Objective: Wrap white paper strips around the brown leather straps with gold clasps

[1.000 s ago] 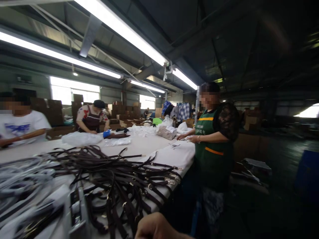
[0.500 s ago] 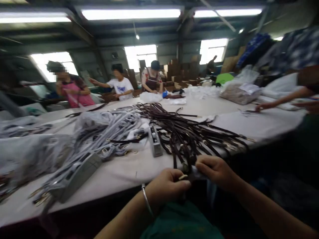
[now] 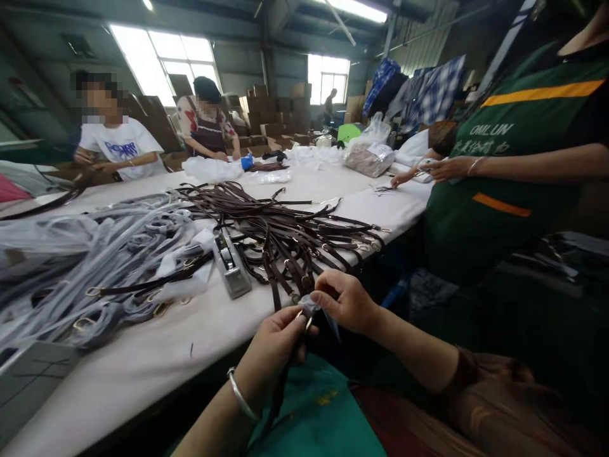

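Observation:
My left hand (image 3: 276,333), with a bangle on its wrist, pinches a dark brown strap (image 3: 280,390) by its gold-coloured metal fitting (image 3: 308,321). The strap's other end hangs down over my green apron (image 3: 323,403). Against the fitting, the fingers of my right hand (image 3: 349,301) are closed on a whitish, see-through wrap (image 3: 310,306). Both hands are close together just off the table's near edge. Beyond them lies a heap of dark brown straps (image 3: 266,219) with metal clasps. A grey tape dispenser (image 3: 233,266) stands to the left of that heap.
Grey-wrapped straps (image 3: 114,238) cover the table's left part, with a grey box-like piece (image 3: 38,387) near its front edge. Across the table (image 3: 157,362) two people work. At right, a co-worker in a green apron (image 3: 514,165) handles small items. Plastic bags (image 3: 371,155) lie farther back.
My view has swung right and closer, bringing the green-aproned co-worker into fuller sight. Both hands remain together at the strap; its metal fitting and hanging end now show.

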A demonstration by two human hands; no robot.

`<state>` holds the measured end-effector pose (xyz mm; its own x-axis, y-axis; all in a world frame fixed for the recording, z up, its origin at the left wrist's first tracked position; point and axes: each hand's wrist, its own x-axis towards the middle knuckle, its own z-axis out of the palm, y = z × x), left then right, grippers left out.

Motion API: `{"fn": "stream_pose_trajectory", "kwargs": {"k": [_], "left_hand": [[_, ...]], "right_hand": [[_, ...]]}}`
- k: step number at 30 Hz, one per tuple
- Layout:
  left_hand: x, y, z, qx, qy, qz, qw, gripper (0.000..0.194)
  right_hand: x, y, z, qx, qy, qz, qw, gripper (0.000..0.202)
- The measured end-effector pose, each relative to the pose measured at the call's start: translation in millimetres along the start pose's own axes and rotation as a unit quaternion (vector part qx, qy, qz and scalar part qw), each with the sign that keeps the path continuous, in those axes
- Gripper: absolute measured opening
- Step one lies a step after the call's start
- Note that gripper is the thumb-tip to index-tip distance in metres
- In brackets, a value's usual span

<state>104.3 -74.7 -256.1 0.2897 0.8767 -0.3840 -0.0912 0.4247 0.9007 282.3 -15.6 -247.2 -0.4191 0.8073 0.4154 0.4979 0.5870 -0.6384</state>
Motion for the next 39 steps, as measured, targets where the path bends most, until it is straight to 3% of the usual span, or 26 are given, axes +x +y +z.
{"fn": "stream_pose_trajectory", "kwargs": {"k": [4, 7, 11, 15, 18, 20, 22, 25, 28, 31, 33, 36, 39], "left_hand": [[5, -6, 4.8, 0.055, 0.030, 0.021, 0.998, 0.048], [4, -10, 5.0, 0.060, 0.042, 0.020, 0.997, 0.049], [-5, -13, -4.3, -0.030, 0.003, 0.022, 0.999, 0.043], [-15, -20, -16.3, -0.068, -0.048, -0.066, 0.994, 0.041], [-20, -24, -17.7, 0.041, -0.045, -0.074, 0.995, 0.044], [-23, -23, -14.9, 0.165, -0.008, -0.010, 0.986, 0.041], [-26, -20, -10.9, 0.300, 0.044, 0.068, 0.950, 0.037], [-30, -16, -4.1, 0.484, 0.099, 0.131, 0.859, 0.027], [-31, -13, 2.9, 0.620, 0.113, 0.121, 0.767, 0.025], [-32, -11, 8.0, 0.700, 0.096, 0.094, 0.701, 0.029], [-32, -10, 8.9, 0.714, 0.078, 0.096, 0.689, 0.030], [-33, -9, 7.6, 0.688, 0.071, 0.107, 0.715, 0.026], [-32, -9, 7.7, 0.684, 0.079, 0.097, 0.718, 0.026]], "right_hand": [[-6, -11, 5, -0.144, -0.053, -0.011, 0.988, 0.024], [-9, -10, 15, -0.187, -0.082, -0.006, 0.979, 0.016], [-10, -2, 22, -0.167, -0.100, -0.007, 0.981, 0.016], [-13, 1, 25, -0.093, -0.109, -0.008, 0.990, 0.012], [-14, 0, 26, -0.058, -0.108, -0.002, 0.992, 0.012], [-15, -1, 26, -0.047, -0.105, 0.004, 0.993, 0.012], [-14, -2, 27, -0.042, -0.102, 0.009, 0.994, 0.012], [-14, -3, 28, -0.045, -0.096, 0.016, 0.994, 0.013], [-13, -5, 29, -0.063, -0.095, 0.021, 0.993, 0.014], [-10, -3, 31, -0.071, -0.099, 0.033, 0.992, 0.015], [-8, 1, 32, -0.057, -0.087, 0.066, 0.992, 0.016], [-6, 10, 33, -0.033, -0.051, 0.132, 0.989, 0.019], [-5, 13, 33, -0.027, -0.053, 0.141, 0.988, 0.019]]}}
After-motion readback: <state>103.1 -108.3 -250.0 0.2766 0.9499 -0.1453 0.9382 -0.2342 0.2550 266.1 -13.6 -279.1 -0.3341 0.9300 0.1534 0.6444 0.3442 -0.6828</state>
